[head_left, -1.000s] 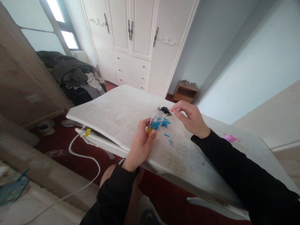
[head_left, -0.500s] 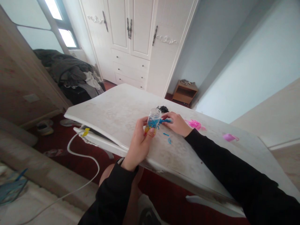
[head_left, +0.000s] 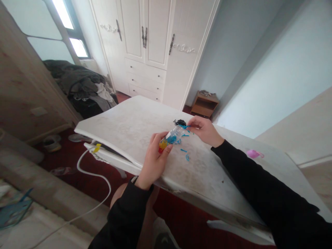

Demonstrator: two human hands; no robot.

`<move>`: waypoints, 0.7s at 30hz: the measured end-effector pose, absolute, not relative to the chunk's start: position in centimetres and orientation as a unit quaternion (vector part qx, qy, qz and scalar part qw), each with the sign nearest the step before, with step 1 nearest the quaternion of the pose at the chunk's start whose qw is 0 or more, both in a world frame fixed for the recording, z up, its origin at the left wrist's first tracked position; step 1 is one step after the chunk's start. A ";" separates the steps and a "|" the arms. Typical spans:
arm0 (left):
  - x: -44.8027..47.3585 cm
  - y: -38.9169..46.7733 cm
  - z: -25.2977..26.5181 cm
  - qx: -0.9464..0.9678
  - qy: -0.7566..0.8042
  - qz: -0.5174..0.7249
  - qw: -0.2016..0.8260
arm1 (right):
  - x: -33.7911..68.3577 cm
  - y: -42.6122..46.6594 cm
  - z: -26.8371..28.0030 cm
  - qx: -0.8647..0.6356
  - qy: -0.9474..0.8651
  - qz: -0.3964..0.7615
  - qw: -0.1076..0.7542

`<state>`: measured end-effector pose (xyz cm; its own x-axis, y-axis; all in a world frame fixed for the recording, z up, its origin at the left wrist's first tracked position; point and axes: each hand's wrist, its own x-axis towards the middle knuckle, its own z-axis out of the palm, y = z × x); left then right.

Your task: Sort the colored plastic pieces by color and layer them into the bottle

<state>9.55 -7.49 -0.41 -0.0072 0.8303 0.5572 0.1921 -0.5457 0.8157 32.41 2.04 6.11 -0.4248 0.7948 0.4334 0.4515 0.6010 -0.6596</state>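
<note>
My left hand (head_left: 155,159) is wrapped around a small clear jar (head_left: 176,132), which tilts with its mouth toward my right hand. Red, yellow and blue layers of what look like small elastic bands fill part of it. My right hand (head_left: 206,131) pinches blue elastic bands (head_left: 185,127) at the jar's mouth. A few loose blue bands (head_left: 187,157) lie on the table below the jar. Just beyond the mouth sits a heap of black bands (head_left: 179,122). My right hand and forearm hide the bright pink pile.
The white table (head_left: 124,128) reaches away from me, with a pink-purple item (head_left: 254,154) at its right. A white cable (head_left: 107,180) hangs at the left near yellow tape (head_left: 96,148). Behind stand a white wardrobe (head_left: 147,65) and a small wooden cabinet (head_left: 204,105).
The jar has tipped from nearly upright toward the right. My right hand has moved slightly away and up to its mouth, holding blue bands. More blue bands now lie beside the jar.
</note>
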 end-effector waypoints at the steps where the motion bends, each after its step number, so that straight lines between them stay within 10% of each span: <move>1: 9.5 -7.5 -0.4 0.654 0.392 0.589 0.268 | 32.4 1.7 6.9 -0.377 -0.804 0.256 0.384; 21: 9.8 -7.7 -0.1 0.675 0.398 0.564 0.260 | 31.0 -2.0 11.3 -0.235 -0.909 0.117 0.323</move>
<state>9.81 -7.73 -0.10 0.0462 0.8311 0.5541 0.2447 -0.5473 0.8004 30.97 -2.01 11.25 -0.6800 0.5038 0.5326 0.3518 0.8616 -0.3658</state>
